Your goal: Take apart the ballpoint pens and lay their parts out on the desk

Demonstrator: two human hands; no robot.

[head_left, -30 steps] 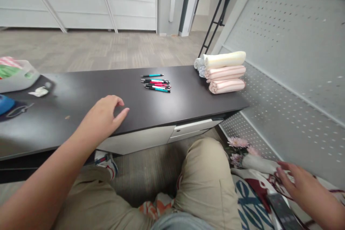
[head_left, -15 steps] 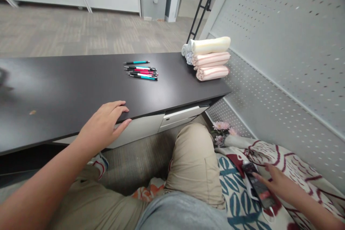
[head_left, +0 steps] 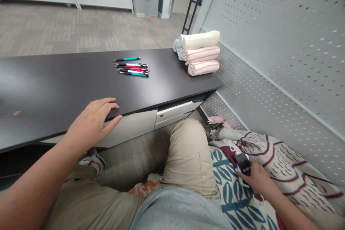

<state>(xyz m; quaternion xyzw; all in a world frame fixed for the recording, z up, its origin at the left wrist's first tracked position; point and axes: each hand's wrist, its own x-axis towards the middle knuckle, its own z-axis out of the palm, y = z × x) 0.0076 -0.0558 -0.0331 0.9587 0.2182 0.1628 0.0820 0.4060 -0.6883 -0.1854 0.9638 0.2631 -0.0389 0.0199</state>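
My left hand (head_left: 93, 116) rests on the near edge of the dark tabletop (head_left: 81, 82), fingers stretched over the top and thumb along the rim, holding nothing. Down at the right, my right hand (head_left: 257, 176) grips a smartphone (head_left: 243, 162) with thumb and fingers on opposite sides. The phone's screen is lit at its far end, and my hand covers much of the rest. Beneath it lies a patterned cloth (head_left: 229, 172) with blue leaf shapes. A white cable shows beside my hand, partly hidden.
Several pens (head_left: 133, 69) lie on the tabletop. Rolled towels (head_left: 203, 53) are stacked at its right end, against a perforated panel (head_left: 269, 54). Pink flowers (head_left: 215, 120) stand low by the panel. A white drawer front (head_left: 175, 112) sits under the table.
My right hand has moved from hovering over the phone to gripping it. The left hand stays on the table edge. The whole view has shifted slightly.
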